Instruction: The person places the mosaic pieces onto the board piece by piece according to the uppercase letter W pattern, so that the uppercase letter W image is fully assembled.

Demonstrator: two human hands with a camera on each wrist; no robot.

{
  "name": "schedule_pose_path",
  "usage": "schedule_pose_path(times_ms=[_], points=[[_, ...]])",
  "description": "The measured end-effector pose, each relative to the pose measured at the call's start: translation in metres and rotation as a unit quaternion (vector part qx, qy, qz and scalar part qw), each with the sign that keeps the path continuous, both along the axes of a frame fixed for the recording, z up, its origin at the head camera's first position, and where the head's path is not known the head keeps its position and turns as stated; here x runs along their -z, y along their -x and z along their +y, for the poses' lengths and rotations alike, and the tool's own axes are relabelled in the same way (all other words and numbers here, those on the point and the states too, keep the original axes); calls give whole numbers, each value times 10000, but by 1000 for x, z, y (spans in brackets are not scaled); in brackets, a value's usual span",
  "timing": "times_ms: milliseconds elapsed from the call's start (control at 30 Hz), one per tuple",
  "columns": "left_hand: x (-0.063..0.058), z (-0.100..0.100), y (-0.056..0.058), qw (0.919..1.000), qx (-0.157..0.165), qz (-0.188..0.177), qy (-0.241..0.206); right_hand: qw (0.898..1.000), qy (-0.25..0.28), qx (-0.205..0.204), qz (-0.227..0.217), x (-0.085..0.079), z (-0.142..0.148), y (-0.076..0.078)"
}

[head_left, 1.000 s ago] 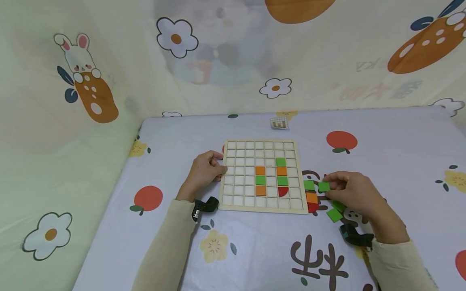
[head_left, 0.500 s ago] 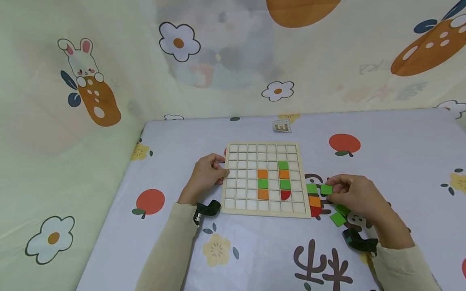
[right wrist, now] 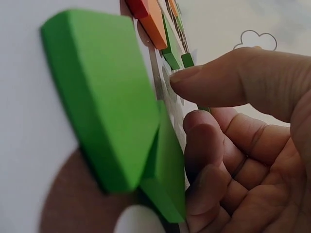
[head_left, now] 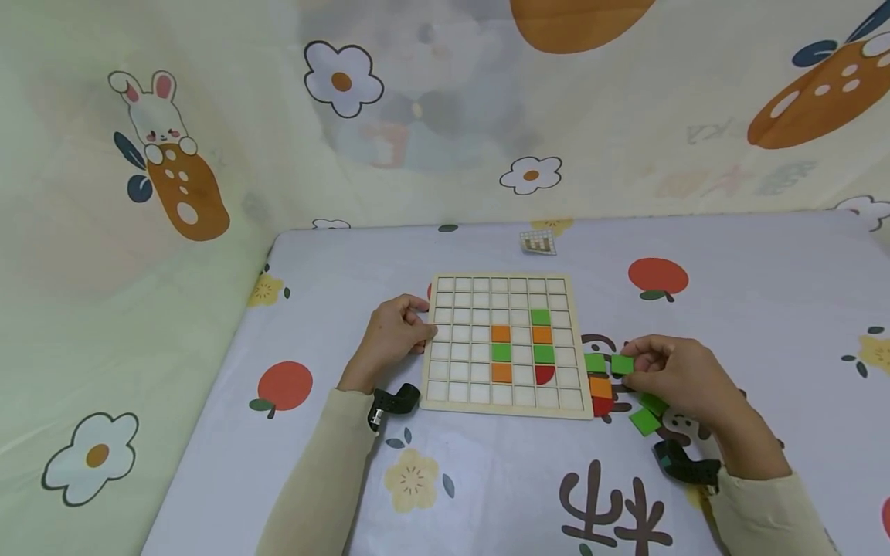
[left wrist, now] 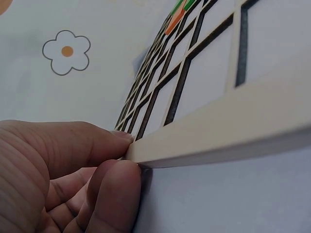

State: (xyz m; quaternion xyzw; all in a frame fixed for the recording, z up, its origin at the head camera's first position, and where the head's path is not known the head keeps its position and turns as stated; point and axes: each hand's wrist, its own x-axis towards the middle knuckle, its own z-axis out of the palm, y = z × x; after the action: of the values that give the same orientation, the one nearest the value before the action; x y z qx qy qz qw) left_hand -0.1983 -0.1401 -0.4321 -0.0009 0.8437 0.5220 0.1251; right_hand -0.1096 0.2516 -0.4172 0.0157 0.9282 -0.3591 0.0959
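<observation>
A square wooden grid board (head_left: pixel 507 413) lies on the table with orange, green and red tiles in two columns of its cells. My left hand (head_left: pixel 392 332) pinches its left edge; thumb and finger meet at the wooden rim (left wrist: pixel 218 138) in the left wrist view. Right of the board, my right hand (head_left: pixel 670 374) holds a green square tile (head_left: pixel 622 364) between thumb and fingertips. In the right wrist view the thumb hides most of that tile. Two more green tiles (head_left: pixel 645 422) lie under this hand, one overlapping the other.
Beside the board's right edge sit a green tile (head_left: pixel 594 363), an orange tile (head_left: pixel 599 387) and a red piece (head_left: pixel 602 406). A small printed card (head_left: pixel 538 242) lies behind the board. The patterned tablecloth (head_left: pixel 501 479) meets a fabric wall (head_left: pixel 417 185) at the back.
The head view has shifted slightly, so everything sits a little lower and further right. Both hands keep their places on the board and the green tile.
</observation>
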Motion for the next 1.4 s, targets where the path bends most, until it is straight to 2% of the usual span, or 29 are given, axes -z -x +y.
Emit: schedule_pose_path(times_ms=[233, 633, 900, 1200, 1400], points=[[1, -1, 0, 10000, 11, 19, -20, 10000, 24, -12, 13, 0, -1, -1], [-2, 2, 0, 9993, 30, 142, 350, 9999, 17, -63, 117, -5, -5, 2], [-4, 4, -2, 9987, -52, 171, 468, 9991, 361, -191, 58, -17, -30, 0], [-2, 5, -4, 9993, 53, 232, 302, 9970, 525, -548, 156, -22, -53, 2], [-3, 3, -5, 9997, 30, 126, 185, 9946, 688, -760, 178, -23, -71, 7]])
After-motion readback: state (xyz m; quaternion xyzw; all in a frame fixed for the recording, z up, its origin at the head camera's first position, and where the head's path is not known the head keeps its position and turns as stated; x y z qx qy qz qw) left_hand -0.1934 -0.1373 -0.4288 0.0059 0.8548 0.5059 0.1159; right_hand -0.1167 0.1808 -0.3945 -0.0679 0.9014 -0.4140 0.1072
